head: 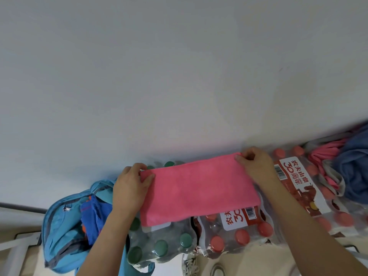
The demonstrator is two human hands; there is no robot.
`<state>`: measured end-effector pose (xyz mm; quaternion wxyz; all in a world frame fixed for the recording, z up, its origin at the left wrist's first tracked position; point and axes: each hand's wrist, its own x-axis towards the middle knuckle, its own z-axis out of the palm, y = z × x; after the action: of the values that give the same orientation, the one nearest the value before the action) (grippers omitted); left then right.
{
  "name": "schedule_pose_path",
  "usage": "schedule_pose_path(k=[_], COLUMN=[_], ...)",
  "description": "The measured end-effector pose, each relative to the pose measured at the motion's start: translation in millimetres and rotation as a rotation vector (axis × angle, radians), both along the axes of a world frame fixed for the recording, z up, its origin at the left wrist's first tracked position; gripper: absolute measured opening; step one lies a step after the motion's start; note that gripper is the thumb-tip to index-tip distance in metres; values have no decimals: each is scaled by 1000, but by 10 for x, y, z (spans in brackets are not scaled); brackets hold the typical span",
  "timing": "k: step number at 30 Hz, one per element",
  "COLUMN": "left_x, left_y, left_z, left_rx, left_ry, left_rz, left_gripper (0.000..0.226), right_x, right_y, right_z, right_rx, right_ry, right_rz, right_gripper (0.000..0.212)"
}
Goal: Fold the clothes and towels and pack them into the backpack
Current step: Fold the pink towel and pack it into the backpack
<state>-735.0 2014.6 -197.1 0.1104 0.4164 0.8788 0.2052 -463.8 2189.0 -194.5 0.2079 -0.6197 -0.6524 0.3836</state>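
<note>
Pinching opposite ends of a pink towel (pixel 199 188), left hand (pixel 129 188) and right hand (pixel 256 166) stretch it over bottle packs (pixel 239 232); bumpy caps beneath could skew the fold.

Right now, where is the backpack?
In the head view the blue backpack lies open at lower left, beside the green-capped bottle pack and just left of the left hand, with blue cloth inside.

White-and-red label (pixel 293 172) on the right red-cap bottle pack (pixel 336 218) reads "农夫山泉 30周年", turned sideways. Barcode (pixel 280 172) beside it, digits illegible. Middle pack (pixel 239 238) label, half under pink towel (pixel 199 188): second barcode (pixel 251 212), cut-off characters.
</note>
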Motion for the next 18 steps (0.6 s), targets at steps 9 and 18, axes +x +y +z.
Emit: schedule_pose_path(k=[9,18], left_x=[-61,13], left_y=[54,-179], left_z=[46,154], left_rx=[-9,158], left_ry=[-8,-532], left_rz=[-82,-98], left_gripper=[13,33], right_x=[-31,-101], right_y=[128,131], right_z=[66,182], right_rx=[-134,-14], right_ry=[-56,-171], right_rz=[149,195], right_gripper=[27,15])
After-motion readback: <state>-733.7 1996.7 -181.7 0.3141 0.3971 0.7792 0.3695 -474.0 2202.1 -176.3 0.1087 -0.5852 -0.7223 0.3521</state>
